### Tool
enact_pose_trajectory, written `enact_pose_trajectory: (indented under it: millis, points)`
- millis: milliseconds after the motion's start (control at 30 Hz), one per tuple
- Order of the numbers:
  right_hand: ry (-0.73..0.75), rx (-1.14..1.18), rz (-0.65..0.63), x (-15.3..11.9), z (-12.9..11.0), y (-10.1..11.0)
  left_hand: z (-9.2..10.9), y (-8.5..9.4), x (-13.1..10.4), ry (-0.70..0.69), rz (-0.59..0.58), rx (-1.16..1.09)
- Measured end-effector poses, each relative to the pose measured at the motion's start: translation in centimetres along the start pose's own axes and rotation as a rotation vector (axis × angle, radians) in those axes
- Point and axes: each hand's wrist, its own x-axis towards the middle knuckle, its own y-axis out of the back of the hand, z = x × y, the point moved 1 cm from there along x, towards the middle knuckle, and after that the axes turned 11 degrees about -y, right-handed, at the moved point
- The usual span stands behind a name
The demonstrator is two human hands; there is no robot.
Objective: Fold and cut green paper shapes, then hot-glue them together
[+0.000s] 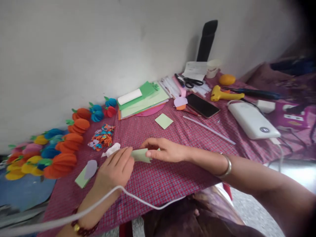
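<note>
A pale green piece of paper lies between my two hands, low over the checked cloth, with a jagged edge on its right. My left hand covers its left end, fingers together and thumb hidden. At the other end, my right hand has its thumb and curled fingers closed on the paper. Just beyond my left hand is a crumpled white tissue. Beside my left wrist lie a pale green paper stack and a lilac rounded paper piece. A pale green square rests farther back.
Colourful paper pumpkins line the left side near a pile of paper scraps. Behind are green sheets, scissors and a phone. To the right sit a yellow-handled tool and a power bank. A white cable crosses in front.
</note>
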Motion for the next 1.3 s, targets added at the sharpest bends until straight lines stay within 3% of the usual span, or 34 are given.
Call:
enact_pose_trajectory:
  millis: [100, 233, 333, 533, 767, 967, 1133, 1300]
  points:
    - [-0.178, -0.186, 0.123, 0.7, 1.1, 0.8, -0.9, -1.8, 2.9, 0.010, -0.020, -0.156]
    - [-0.339, -0.492, 0.173, 1.2, 2.5, 1.7, -2.7, -4.4, 3.9, 0.352, -0.070, -0.401]
    - [-0.367, -0.736, 0.181, 0.9, 2.7, 1.8, -2.7, -6.8, 3.7, 0.499, -0.159, -0.601]
    - [-0.296, -0.899, 0.178, 0.2, 2.5, 1.6, -0.5, -10.4, 3.0, 0.506, -0.166, -0.721]
    - [-0.207, -0.925, 0.142, 0.3, 2.2, 2.3, -0.5, -11.2, 2.8, 0.530, -0.154, -0.769]
    - [-0.282, -0.907, 0.227, 0.7, 2.4, 1.6, -0.9, -11.8, 2.5, 0.512, -0.135, -0.808]
    - [-0.303, -0.879, 0.215, 1.0, 2.7, 1.2, -1.1, -11.6, 2.2, 0.404, -0.200, -0.841]
    - [-0.300, -0.822, 0.213, 1.1, 3.2, 1.2, -1.1, -11.3, 2.1, 0.407, -0.216, -0.874]
